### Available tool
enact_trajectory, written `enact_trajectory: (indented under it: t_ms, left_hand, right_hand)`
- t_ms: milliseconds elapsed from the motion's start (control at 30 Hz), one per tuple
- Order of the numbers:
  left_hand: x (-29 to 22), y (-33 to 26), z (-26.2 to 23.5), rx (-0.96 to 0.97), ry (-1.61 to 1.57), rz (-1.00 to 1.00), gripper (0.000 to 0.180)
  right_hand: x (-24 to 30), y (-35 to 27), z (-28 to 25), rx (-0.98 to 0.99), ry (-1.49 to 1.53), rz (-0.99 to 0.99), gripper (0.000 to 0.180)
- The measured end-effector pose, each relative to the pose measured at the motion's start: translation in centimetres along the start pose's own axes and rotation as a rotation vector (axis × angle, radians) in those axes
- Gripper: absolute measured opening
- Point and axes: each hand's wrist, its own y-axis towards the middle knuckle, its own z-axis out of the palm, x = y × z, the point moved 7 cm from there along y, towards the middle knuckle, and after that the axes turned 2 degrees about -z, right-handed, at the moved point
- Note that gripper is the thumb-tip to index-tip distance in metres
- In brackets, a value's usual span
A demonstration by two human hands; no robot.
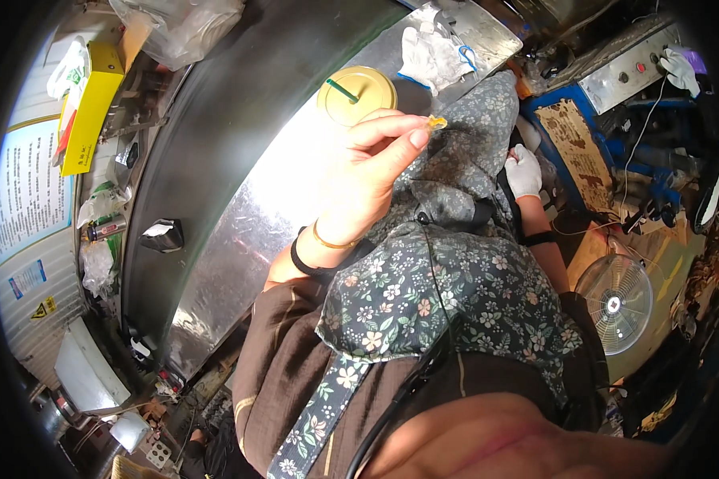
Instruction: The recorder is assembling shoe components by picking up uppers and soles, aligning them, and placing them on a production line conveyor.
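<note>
My left hand [367, 172], bare, is raised over the lap with thumb and fingertips pinched on a small yellow, see-through piece [437, 123]. The piece is too small to name. Just beyond this hand, a round gold-coloured lid [358, 94] with a green straw [342, 90] stands on the shiny metal surface. My right hand [523, 170], in a white glove, rests low beside the flowered apron [447, 291]. Its fingers look curled in, and whatever they may hold is hidden. White work gloves [433, 57] with blue trim lie at the far end of the metal surface.
A dark conveyor belt [216, 104] runs along the left, with a black tissue pack [162, 235] on it. Beyond it stands a yellow box [92, 112]. To the right are a control panel [631, 72], a blue machine frame [607, 136] and a round fan [613, 305].
</note>
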Motion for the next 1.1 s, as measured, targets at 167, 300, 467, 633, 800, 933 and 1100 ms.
enact_trajectory:
  t_ms: [167, 300, 467, 633, 800, 933, 1100]
  left_hand:
    - [-0.1, -0.2, 0.4, 0.041, 0.044, 0.035, 0.012]
    - [0.0, -0.2, 0.7, 0.041, 0.072, 0.053, 0.013]
    - [-0.3, -0.1, 0.9, 0.032, 0.061, 0.067, 0.013]
    - [-1.8, -2.4, -4.1, -0.254, -0.200, 0.102, 0.019]
    - [-4.8, -7.0, -14.6, -0.702, -0.126, 0.239, 0.022]
    - [-5.0, -10.1, -19.1, -0.936, -0.113, 0.382, 0.024]
    - [-5.4, -11.8, -21.8, -1.150, 0.102, 0.583, 0.022]
  right_hand:
    - [-0.3, 0.0, 0.0, 0.003, 0.022, 0.003, 0.013]
    - [-0.9, 0.0, 0.3, 0.012, 0.055, 0.025, 0.014]
    - [-1.7, 0.5, 0.8, 0.002, 0.080, 0.031, 0.015]
    - [4.2, 0.4, -1.2, 0.117, -0.298, -0.179, 0.017]
    - [5.7, 1.1, 0.6, 0.210, -0.390, -0.512, 0.019]
    - [4.8, 3.9, 3.7, 0.322, -0.483, -0.719, 0.029]
    - [6.0, 3.8, 3.7, 0.395, -0.404, -0.705, 0.032]
